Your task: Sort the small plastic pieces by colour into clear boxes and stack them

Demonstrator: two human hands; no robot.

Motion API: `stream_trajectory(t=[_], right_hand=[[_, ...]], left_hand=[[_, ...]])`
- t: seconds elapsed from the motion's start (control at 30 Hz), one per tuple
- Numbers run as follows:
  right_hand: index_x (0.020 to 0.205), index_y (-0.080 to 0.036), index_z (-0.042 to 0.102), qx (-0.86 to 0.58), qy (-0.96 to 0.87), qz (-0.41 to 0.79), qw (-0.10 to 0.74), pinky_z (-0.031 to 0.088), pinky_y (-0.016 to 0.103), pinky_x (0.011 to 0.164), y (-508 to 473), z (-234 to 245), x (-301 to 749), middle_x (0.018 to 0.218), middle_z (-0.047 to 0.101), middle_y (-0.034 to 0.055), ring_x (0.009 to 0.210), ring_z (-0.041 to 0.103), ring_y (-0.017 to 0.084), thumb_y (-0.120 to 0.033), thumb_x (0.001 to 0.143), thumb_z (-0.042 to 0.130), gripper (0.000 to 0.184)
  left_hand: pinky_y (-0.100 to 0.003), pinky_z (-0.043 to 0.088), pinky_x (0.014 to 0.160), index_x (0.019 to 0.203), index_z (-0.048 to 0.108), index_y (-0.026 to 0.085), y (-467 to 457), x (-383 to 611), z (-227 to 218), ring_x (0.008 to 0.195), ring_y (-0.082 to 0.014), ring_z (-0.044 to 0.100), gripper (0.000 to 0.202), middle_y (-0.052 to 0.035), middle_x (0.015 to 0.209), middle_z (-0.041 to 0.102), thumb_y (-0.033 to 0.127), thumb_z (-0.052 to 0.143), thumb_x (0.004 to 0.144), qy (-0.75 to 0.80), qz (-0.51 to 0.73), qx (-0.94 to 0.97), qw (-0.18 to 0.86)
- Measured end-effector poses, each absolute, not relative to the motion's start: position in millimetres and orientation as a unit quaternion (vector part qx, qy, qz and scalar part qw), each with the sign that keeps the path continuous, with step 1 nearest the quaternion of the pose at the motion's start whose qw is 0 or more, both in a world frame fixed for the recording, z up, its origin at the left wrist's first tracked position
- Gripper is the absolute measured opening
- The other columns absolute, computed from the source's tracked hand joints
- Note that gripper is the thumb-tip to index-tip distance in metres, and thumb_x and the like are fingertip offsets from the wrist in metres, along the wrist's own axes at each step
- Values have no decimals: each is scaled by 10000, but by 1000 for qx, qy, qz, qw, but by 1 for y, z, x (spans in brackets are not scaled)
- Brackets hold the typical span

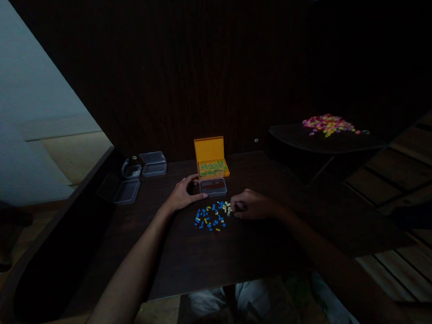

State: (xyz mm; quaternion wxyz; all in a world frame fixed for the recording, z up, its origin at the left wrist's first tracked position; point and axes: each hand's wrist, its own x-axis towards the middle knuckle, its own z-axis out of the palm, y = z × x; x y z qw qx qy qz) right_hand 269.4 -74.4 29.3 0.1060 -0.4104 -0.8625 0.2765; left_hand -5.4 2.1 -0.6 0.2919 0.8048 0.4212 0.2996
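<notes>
A small pile of blue, yellow and pale beads (212, 217) lies on the dark table (193, 253). My right hand (252, 205) rests at the pile's right edge, fingers curled in a pinch; what it holds is too small to see. My left hand (183, 193) lies on the table with its fingers curved against the left side of a small clear box (213, 186) holding dark reddish pieces. Just behind that box stands an open orange case (210, 157), lid upright, with green pieces in its tray.
Several empty clear plastic boxes (141, 175) sit at the table's back left. A heap of pink and yellow beads (328, 124) lies on a dark round surface at the right. A dark wooden panel rises behind the table; slatted wood runs along the right.
</notes>
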Motion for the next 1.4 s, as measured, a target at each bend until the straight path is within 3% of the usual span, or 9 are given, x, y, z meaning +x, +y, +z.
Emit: stream_trajectory(t=[0.13, 0.37, 0.63, 0.8, 0.93, 1.2, 1.4], right_hand=[[865, -187, 683, -404, -867, 273, 107, 385, 278, 763, -75, 27, 270, 667, 585, -34, 655, 538, 126, -222, 751, 654, 122], [869, -189, 707, -401, -868, 273, 108, 391, 263, 736, -75, 23, 273, 685, 616, -17, 676, 549, 131, -264, 771, 651, 135], [851, -146, 715, -396, -836, 363, 115, 330, 214, 524, -67, 31, 271, 559, 512, -51, 503, 435, 89, -296, 744, 638, 199], [872, -124, 708, -429, -807, 361, 186, 286, 217, 503, -43, 45, 265, 548, 456, -59, 502, 364, 82, -387, 761, 633, 295], [857, -127, 719, -428, -819, 314, 217, 271, 222, 515, -16, 49, 244, 538, 439, -59, 512, 356, 84, -319, 767, 609, 239], [862, -144, 746, -403, -885, 206, 112, 301, 225, 568, 11, 41, 205, 635, 569, -13, 564, 456, 99, -163, 755, 620, 166], [888, -169, 758, -392, -894, 195, 94, 308, 231, 576, 15, 37, 205, 667, 618, 4, 576, 488, 114, -155, 766, 622, 183]], left_hand=[[-417, 482, 964, 1304, 503, 192, 3, -5, -2, 1062, -250, 622, 775, -93, 1170, 649, 512, 775, 652, 422, 303, 801, 296], [-418, 488, 950, 1301, 510, 184, 1, -3, 1, 1039, -250, 624, 773, -89, 1139, 662, 517, 771, 653, 427, 299, 801, 293], [-424, 473, 967, 1304, 500, 204, 1, -3, 0, 1049, -249, 621, 769, -79, 1142, 660, 499, 783, 653, 422, 299, 802, 299], [-416, 473, 972, 1309, 497, 208, 4, -3, -4, 1057, -247, 620, 779, -74, 1142, 659, 493, 790, 645, 411, 301, 806, 299], [-416, 472, 971, 1294, 514, 197, 5, -2, -6, 1067, -254, 616, 780, -90, 1164, 645, 526, 785, 641, 411, 306, 808, 291], [-428, 452, 986, 1306, 513, 199, 3, -1, -5, 1094, -270, 595, 769, -93, 1187, 636, 507, 783, 655, 409, 301, 813, 284], [-438, 454, 975, 1311, 512, 197, 3, 0, -5, 1080, -279, 598, 789, -97, 1152, 647, 512, 790, 643, 409, 304, 812, 286]])
